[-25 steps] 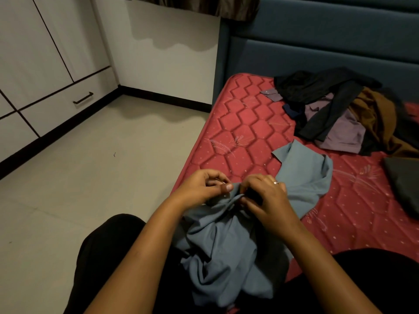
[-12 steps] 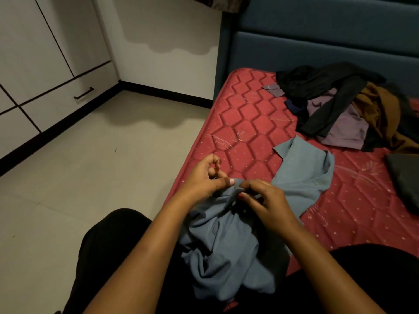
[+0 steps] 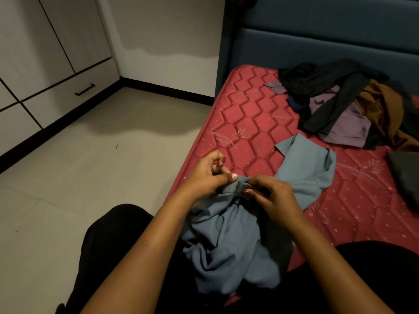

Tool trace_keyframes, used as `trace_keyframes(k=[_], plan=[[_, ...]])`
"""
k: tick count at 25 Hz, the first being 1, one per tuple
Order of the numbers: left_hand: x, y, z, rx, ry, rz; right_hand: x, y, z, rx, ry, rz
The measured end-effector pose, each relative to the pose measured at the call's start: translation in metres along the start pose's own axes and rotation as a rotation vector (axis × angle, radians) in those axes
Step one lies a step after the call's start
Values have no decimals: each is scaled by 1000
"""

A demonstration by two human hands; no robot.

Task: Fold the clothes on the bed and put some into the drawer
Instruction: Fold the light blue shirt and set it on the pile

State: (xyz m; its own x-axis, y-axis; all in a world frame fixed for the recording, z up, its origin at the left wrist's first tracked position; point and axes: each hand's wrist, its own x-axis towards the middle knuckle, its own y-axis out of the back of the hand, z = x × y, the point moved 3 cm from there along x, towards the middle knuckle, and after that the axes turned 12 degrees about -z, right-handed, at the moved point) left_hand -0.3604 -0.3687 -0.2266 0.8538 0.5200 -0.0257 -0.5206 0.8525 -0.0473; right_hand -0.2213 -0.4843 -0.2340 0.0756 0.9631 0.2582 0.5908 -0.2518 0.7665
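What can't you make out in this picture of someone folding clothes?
All in the head view:
- The spot on the blue-grey shirt that the left hand and right hand pinch: their fingers cover it.
- The dark garment: cut off by the right edge.
- How many pieces make up the clothes pile: they overlap in dim light.
- The inside of the drawer: its shut front hides it.

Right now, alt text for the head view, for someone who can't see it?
The left hand and right hand pinch a bunched blue-grey shirt that trails from the lap onto a red mattress. A pile of dark, purple and brown clothes lies near the headboard; a shut drawer is at the left.
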Motion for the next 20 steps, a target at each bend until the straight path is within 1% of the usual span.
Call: trace_keyframes(k=[3,9,13,15,20], plan=[[-1,5,2,-13,-12,1,-1,0,5,17,12,11],[-1,-10,1,95,-20,26,-3,-1,-9,43,76,17],[1,-11,-4,72,6,10,-3,0,-9,136,-60,10],[2,-9,-4,57,15,-9,0,0,-2,112,-93,-16],[0,-8,-2,95,6,-14,2,1,3,-11,-27,-72]])
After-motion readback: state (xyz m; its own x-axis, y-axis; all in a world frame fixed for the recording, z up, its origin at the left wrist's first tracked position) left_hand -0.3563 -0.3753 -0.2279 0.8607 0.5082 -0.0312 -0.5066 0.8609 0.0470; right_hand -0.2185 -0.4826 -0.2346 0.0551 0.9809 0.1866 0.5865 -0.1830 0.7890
